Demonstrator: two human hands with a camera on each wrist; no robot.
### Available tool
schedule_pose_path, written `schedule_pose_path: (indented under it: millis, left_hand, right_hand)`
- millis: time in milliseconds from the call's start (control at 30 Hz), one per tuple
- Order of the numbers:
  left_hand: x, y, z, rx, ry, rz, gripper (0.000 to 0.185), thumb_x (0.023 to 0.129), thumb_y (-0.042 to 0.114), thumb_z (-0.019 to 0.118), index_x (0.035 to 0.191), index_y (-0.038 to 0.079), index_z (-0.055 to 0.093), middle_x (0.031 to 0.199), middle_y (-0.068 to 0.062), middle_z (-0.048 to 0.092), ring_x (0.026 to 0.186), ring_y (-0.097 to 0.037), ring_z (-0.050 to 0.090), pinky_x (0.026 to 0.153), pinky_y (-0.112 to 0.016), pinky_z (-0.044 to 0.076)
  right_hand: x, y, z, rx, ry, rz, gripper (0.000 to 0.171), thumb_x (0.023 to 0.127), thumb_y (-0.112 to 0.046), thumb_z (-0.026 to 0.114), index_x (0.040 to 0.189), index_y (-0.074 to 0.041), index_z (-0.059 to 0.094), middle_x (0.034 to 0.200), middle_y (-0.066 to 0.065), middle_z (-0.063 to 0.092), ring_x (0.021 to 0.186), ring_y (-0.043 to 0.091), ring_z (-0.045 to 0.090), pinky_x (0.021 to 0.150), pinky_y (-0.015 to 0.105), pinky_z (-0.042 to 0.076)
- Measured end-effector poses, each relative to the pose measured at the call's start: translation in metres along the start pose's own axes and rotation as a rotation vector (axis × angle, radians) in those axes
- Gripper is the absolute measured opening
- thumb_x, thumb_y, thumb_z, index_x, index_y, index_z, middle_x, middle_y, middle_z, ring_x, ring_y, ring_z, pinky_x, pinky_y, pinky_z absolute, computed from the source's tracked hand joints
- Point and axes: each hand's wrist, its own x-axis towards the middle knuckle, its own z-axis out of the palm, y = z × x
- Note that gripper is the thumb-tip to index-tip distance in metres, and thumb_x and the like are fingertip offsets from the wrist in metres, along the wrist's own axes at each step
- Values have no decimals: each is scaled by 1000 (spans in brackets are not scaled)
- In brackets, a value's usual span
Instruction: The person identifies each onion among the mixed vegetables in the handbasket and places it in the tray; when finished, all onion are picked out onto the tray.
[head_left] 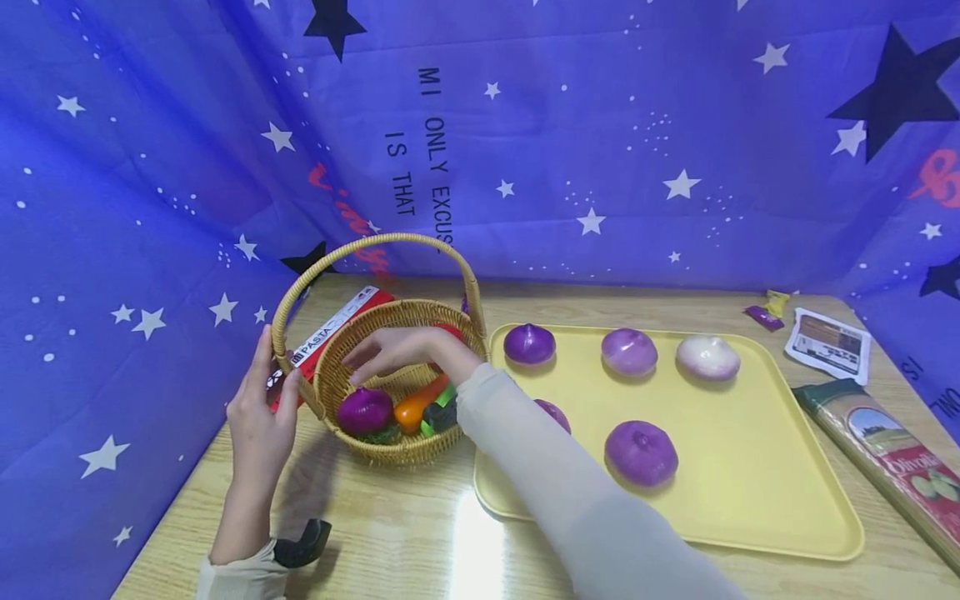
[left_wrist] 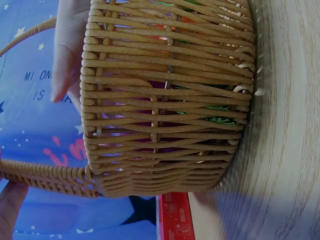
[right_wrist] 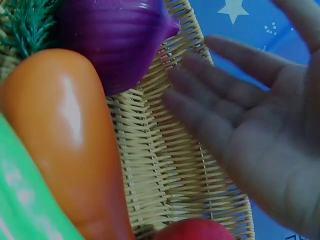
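A wicker basket [head_left: 408, 454] with a tall hooped handle [head_left: 375, 242] stands on the table. My left hand [head_left: 258, 421] holds the handle near its left base, between thumb and fingers. Above the inside of the basket hovers my right hand [head_left: 401, 346], fingers extended and nothing in them. A purple onion [head_left: 365, 412] lies just below its fingertips, apart from them in the right wrist view. Beside the onion are an orange carrot-like vegetable [right_wrist: 65, 130], a green item [right_wrist: 25, 180] and a partly seen red item [right_wrist: 195, 231]. Green sprigs [right_wrist: 31, 22] show beneath the onion.
Right of the basket is a yellow tray [head_left: 750, 483] with several onions, among them a purple one [head_left: 641, 452] and a whitish one [head_left: 708, 358]; my right forearm partly hides another. A red pasta box [head_left: 330, 333] lies behind the basket. Packets [head_left: 828, 343] lie at far right.
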Motion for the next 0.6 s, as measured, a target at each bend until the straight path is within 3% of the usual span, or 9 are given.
schedule_pose_path:
  millis: [233,600]
  left_hand:
    - [0,0,0,-1,1,3,66,86,-8,60,144,18,41,112,-27,64,102,23,45,83,4,44]
    - [0,1,1,-15,18,38,64,84,-10,61,142,12,43,111,-28,64,103,23,45,83,4,44]
  right_hand:
    - [6,14,10,15,-52,98,64,85,-31,69,141,-11,44,143,4,48,130,16,46,109,28,45]
    - [5,18,14,-155,-123,76,63,78,-30,76,135,-16,52,137,2,54,125,14,50,107,22,44]
